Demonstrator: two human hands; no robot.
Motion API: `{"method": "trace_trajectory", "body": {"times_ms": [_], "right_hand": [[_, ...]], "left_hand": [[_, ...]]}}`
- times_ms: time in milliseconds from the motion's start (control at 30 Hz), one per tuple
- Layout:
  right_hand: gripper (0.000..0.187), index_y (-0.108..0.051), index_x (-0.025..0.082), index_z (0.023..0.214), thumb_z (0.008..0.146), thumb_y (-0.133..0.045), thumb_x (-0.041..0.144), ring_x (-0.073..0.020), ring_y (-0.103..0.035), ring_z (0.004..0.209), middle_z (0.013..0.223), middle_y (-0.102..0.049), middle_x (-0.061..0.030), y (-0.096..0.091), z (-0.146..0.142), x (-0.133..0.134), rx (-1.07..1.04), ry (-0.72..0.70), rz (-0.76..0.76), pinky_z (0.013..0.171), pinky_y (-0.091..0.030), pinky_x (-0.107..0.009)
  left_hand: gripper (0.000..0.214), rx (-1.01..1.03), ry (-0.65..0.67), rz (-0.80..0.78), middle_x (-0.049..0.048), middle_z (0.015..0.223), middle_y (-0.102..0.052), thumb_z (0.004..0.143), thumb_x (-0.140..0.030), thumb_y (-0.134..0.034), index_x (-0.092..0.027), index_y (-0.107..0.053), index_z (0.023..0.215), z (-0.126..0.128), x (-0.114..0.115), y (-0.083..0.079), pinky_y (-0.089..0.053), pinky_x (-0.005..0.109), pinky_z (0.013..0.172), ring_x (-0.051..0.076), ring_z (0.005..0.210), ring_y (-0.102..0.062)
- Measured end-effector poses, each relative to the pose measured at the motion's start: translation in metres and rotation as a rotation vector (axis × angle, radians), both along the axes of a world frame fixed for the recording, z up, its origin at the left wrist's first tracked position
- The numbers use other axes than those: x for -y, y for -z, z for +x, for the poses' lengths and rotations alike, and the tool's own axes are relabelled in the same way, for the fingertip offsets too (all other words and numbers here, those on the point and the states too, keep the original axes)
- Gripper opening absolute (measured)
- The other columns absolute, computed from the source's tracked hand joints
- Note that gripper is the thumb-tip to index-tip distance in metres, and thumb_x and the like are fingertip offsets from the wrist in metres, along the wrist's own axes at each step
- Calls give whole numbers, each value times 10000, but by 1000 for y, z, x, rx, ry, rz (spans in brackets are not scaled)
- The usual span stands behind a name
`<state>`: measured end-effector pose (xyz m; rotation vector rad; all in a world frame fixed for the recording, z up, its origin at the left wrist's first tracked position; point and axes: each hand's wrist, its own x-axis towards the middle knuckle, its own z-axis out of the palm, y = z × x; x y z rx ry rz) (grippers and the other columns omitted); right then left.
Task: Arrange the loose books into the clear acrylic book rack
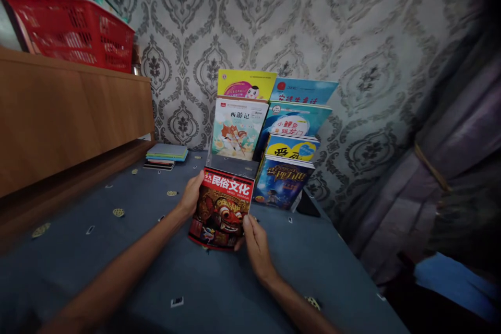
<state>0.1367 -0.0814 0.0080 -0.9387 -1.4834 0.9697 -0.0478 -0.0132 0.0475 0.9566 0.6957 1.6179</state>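
Magazine (221,209), red cover w/ masked face & white title, is gripped upright by left hand (190,195) & right hand (255,242), near the book rack (230,164).

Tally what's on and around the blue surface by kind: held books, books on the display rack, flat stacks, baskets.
Red book held in left hand and right hand: 1
Books standing on the display rack: 6
Flat stack of books: 1
Red basket: 1
Total: 9
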Motion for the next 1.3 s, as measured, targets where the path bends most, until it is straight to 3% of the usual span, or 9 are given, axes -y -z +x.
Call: {"method": "trace_trajectory", "body": {"times_ms": [267,600,833,1100,1300], "right_hand": [[554,-526,211,768,876,-424,745,-114,-535,440,673,-576,15,-4,1,1,24,-22,-13,426,-476,-240],[510,-529,210,808,841,-525,718,-100,-512,452,734,-525,27,-1,4,-7,-54,-4,-58,396,-476,-237],[509,-532,209,837,840,-523,717,-110,-521,471,719,-521,35,2,8,-14,-60,5,-79,387,-472,-233],[475,-538,217,883,884,-472,688,-114,-518,471,753,-584,21,-1,13,-15,-19,59,-73,415,-469,-243],[467,-550,216,865,906,-457,672,-123,-524,472,683,-555,33,-2,13,-11,13,68,-39,456,-468,-254]], "left_hand": [[638,-24,54,2,97,942,-780,644,-664,-779,-131,-742,994,-1,1,-3,-510,400,951,312,1037,-700],[648,-180,144,-21,118,949,-775,636,-686,-778,-118,-753,946,-16,-7,-1,-520,378,915,319,1043,-692],[583,-284,329,-63,126,1050,-760,648,-534,-844,-155,-741,1079,-37,-8,-2,-536,283,733,252,870,-728],[414,-386,530,-104,114,971,-769,643,-368,-849,-157,-760,989,-51,-9,7,-520,274,737,228,842,-721],[428,-419,591,-133,119,962,-770,608,-335,-845,-148,-762,984,-51,-11,15,-514,308,796,248,865,-715]]}}
